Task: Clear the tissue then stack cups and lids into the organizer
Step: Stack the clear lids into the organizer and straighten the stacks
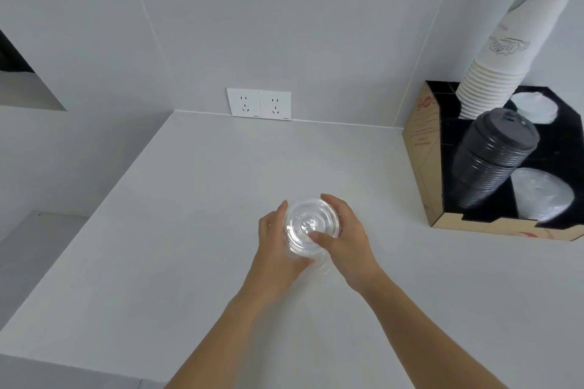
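A stack of clear plastic lids (308,227) is held over the middle of the white counter. My left hand (278,249) grips its left side and underside. My right hand (343,240) wraps the right side, thumb on top. The cardboard organizer (423,148) stands at the right against the wall. Out of it rise a tall stack of white paper cups (502,50) and a stack of black lids (489,161). Clear lids (542,196) fill its front compartment, and white lids (535,107) lie at the back. No tissue is visible.
The white counter (196,199) runs from the wall to the front edge. Two wall sockets (259,103) sit just above its back edge. A lower grey surface (38,240) lies to the left of the counter.
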`<state>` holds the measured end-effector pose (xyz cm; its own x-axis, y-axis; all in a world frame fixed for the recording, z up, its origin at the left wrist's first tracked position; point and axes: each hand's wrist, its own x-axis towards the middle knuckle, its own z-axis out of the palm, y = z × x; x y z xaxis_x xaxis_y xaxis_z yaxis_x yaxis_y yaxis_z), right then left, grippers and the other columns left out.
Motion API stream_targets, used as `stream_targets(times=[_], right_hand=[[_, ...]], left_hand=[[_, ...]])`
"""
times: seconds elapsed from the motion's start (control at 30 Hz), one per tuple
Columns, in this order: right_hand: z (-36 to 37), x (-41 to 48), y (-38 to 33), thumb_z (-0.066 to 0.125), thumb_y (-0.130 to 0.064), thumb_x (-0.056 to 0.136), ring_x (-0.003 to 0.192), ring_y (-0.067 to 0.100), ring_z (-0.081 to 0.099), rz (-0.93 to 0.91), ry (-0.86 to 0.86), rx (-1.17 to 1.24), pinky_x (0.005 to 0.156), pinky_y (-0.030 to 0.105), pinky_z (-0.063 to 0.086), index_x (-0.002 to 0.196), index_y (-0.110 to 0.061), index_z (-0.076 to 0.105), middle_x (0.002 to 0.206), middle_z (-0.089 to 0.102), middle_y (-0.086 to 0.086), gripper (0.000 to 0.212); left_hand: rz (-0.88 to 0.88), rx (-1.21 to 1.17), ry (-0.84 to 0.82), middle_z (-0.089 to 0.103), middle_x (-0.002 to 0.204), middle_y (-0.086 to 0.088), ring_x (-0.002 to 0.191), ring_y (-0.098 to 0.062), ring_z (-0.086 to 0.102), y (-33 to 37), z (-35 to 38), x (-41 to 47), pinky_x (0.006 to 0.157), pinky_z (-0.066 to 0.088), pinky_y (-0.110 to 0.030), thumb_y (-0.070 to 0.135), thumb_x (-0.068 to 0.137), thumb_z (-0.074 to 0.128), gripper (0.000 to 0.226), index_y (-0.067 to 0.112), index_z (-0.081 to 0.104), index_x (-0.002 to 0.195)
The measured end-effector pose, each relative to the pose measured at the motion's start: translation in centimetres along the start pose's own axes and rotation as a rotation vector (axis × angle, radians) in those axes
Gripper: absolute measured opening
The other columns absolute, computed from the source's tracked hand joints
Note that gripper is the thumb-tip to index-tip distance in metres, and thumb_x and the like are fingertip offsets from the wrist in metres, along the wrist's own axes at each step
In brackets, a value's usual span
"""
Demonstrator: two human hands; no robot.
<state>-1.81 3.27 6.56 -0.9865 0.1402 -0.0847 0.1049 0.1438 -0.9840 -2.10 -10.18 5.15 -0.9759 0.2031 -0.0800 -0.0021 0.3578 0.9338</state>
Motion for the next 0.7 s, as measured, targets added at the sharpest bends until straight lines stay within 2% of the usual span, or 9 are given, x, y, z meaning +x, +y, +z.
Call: stream_targets(times=[0.13, 0.23, 0.37, 0.5, 0.6, 0.7], right_hand=[[-0.9, 0.3, 0.8, 0.072, -0.002, 0.068, 0.117, 0.021, 0.053, 0.059, -0.011, 0.165, 0.101, 0.041, 0.044, 0.111, -0.039, 0.052, 0.125, 0.055, 0.002, 0.059], [-1.5, 0.6, 1.4, 0.07, 0.007, 0.071, 0.114, 0.023, 0.055, 0.074, -0.028, 0.217, 0.097, 0.039, 0.047, 0.108, -0.037, 0.053, 0.122, 0.057, 0.004, 0.06], [-2.0, 0.6, 1.5, 0.071, 0.01, 0.069, 0.097, 0.013, 0.061, 0.049, -0.047, 0.27, 0.08, 0.025, 0.051, 0.106, -0.034, 0.056, 0.109, 0.062, -0.002, 0.06], [-2.5, 0.8, 0.6, 0.066, 0.017, 0.071, 0.077, 0.0, 0.065, 0.035, -0.048, 0.335, 0.068, 0.018, 0.052, 0.108, -0.028, 0.057, 0.097, 0.063, -0.009, 0.059], [-2.7, 1.0, -0.1, 0.066, 0.018, 0.07, 0.082, 0.005, 0.063, 0.012, -0.045, 0.364, 0.067, 0.016, 0.052, 0.107, -0.028, 0.056, 0.103, 0.061, -0.008, 0.06], [-2.7, 1.1, -0.7, 0.067, 0.017, 0.07, 0.091, 0.012, 0.061, 0.01, 0.008, 0.391, 0.067, 0.014, 0.051, 0.109, -0.027, 0.055, 0.107, 0.058, -0.008, 0.06]], left_hand=[[-0.108, -0.121, -0.033, 0.032, 0.127, 0.009, 0.107, 0.005, 0.045, 0.2, 0.2, 0.3, 0.078, 0.043, -0.011, 0.012, 0.065, 0.083, 0.105, 0.034, 0.016, 0.143], [-0.199, -0.275, -0.136, 0.046, 0.124, 0.0, 0.113, -0.011, 0.052, 0.0, -0.1, 0.3, 0.086, 0.047, -0.025, 0.009, 0.055, 0.08, 0.105, 0.032, 0.022, 0.139], [-0.248, -0.429, -0.15, 0.055, 0.118, -0.005, 0.105, -0.015, 0.058, 0.3, -1.1, 0.5, 0.075, 0.05, -0.022, 0.001, 0.057, 0.069, 0.083, 0.034, 0.039, 0.127], [-0.272, -0.484, -0.164, 0.058, 0.116, -0.007, 0.106, -0.022, 0.058, 0.3, -1.6, 0.7, 0.09, 0.051, -0.039, -0.012, 0.062, 0.07, 0.083, 0.028, 0.042, 0.129], [-0.311, -0.479, -0.097, 0.065, 0.094, -0.009, 0.087, -0.023, 0.064, 0.4, -1.5, 0.7, 0.088, 0.052, -0.038, -0.02, 0.068, 0.067, 0.068, 0.018, 0.051, 0.122], [-0.349, -0.552, -0.042, 0.067, 0.082, -0.011, 0.081, -0.025, 0.065, 0.5, -1.7, 0.6, 0.075, 0.057, -0.034, -0.024, 0.07, 0.063, 0.055, 0.008, 0.056, 0.115]])
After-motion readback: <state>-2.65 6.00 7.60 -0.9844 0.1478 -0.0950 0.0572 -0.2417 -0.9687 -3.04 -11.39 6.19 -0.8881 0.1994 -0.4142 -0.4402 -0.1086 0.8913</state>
